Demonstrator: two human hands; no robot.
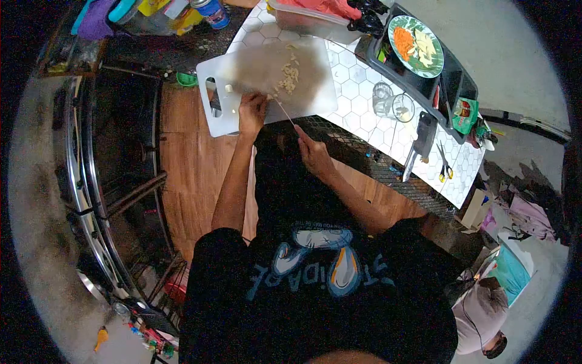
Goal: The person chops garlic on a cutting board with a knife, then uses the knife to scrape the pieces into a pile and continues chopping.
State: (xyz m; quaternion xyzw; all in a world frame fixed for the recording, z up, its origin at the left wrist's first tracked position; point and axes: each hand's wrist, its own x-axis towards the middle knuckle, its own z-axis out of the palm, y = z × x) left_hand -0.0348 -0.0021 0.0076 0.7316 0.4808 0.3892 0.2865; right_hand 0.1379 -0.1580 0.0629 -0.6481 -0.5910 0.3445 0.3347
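Observation:
A white cutting board [223, 124] with a darker middle and a handle slot lies on the tiled table. My right hand [315, 158] is closed round the handle of a knife [286, 114], whose blade points up and left over the board's near edge. Close by the knife tip, my left hand [252, 112] rests on the board with its fingers curled together; what they hold is hidden. Small pale chopped pieces [288, 80] lie in a heap beyond the blade, and a larger pale piece [228, 88] sits left of my left hand.
Right of the board stand two clear glasses [401, 109]. A dark tray [464, 85] carries a plate [436, 68] of orange and pale cut food and a green packet [465, 115]. A cleaver [424, 136] and scissors [445, 164] lie nearer me. Behind the board is a plastic container [303, 23].

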